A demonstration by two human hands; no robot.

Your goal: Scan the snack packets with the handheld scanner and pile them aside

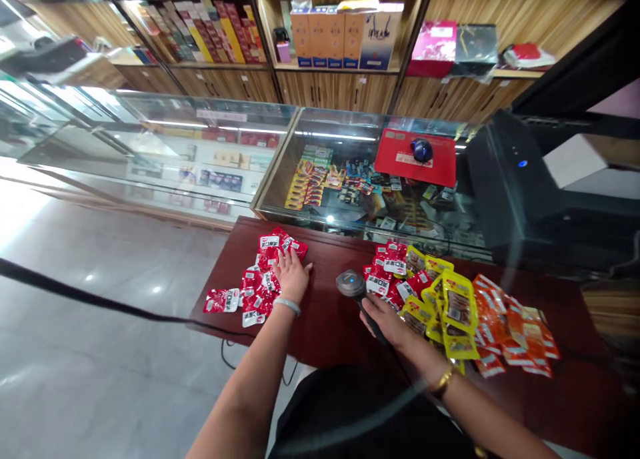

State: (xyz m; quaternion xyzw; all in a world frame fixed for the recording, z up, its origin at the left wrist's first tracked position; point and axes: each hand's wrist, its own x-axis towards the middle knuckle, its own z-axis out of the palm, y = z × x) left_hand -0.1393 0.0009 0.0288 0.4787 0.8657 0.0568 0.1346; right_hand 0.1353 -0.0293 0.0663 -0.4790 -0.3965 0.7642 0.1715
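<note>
My left hand (291,277) lies with fingers spread on a pile of red-and-white snack packets (257,292) on the left of the dark red table; I cannot make out any packet gripped in it. My right hand (384,320) is wrapped round the handle of a barcode scanner (351,283), whose head points away from me with a small blue light on top. Just beyond this hand is a second group of red packets (380,282). Yellow packets (459,305) overlap them on the right, and orange packets (515,332) lie farther right.
A glass display counter (280,159) stands behind the table (320,325), with a red mat (393,162) and a computer mouse (421,150) on top. To the right is a black machine (500,199). A black cable (125,305) crosses in front of the left side.
</note>
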